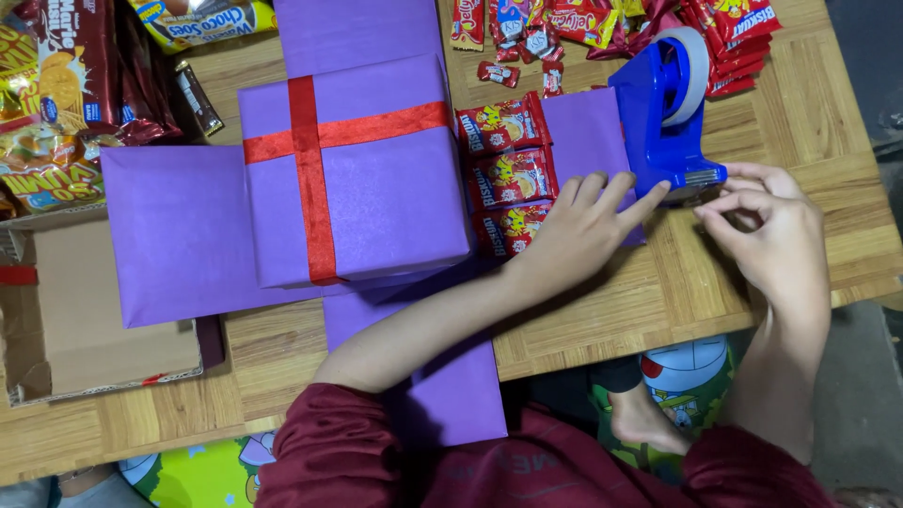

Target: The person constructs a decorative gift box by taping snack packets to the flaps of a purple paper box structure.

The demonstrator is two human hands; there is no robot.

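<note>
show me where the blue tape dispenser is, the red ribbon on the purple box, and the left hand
Blue tape dispenser (661,127), head view, on its blue body.
Red ribbon (305,139), head view, where the bands cross.
Left hand (581,229), head view, on its back.

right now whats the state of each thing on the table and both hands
purple box: lid on, red ribbon crossed over it
purple flaps: lying flat
red snack packets: three in a column on the right flap
tape dispenser: upright, roll loaded
left hand: steadying the dispenser
right hand: pinching at its cutter
cardboard box: open
</note>
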